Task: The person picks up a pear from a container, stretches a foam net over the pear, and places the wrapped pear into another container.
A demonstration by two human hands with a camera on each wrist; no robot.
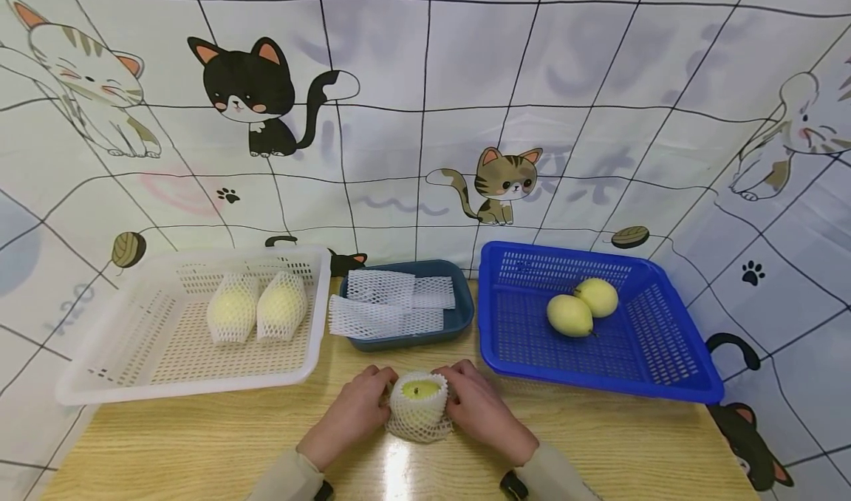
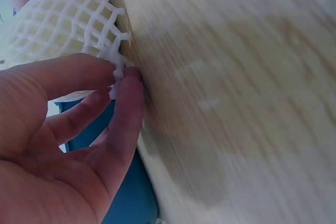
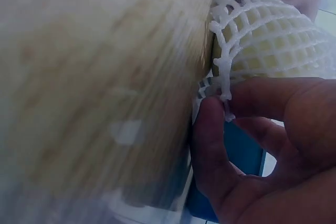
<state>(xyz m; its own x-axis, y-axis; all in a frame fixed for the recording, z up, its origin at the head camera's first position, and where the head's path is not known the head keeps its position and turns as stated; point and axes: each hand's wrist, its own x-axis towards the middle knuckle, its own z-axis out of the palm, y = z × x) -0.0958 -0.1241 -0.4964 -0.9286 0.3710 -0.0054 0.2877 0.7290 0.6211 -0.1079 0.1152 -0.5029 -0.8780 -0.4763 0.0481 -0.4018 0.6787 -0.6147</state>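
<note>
A yellow-green pear [image 1: 420,389] stands on the table with its stem end up, wrapped in a white foam net sleeve [image 1: 419,414]. The top of the pear shows through the sleeve's opening. On its left side my left hand [image 1: 359,405] pinches the lower edge of the net between thumb and finger. Opposite, my right hand [image 1: 480,406] pinches the net's bottom edge in the same way. In the left wrist view the net's edge strands [image 2: 113,22] flare out near the tabletop. The right wrist view shows the net rim [image 3: 224,66] by the thumb and finger.
Beyond the hands, a dark teal tray [image 1: 399,344] holds several foam net sleeves [image 1: 388,316]. The white basket [image 1: 199,390] at left contains two netted pears [image 1: 282,307]. At right, a blue basket [image 1: 598,386] contains two bare pears [image 1: 569,315]. A cat-patterned sheet [image 1: 425,117] rises behind them.
</note>
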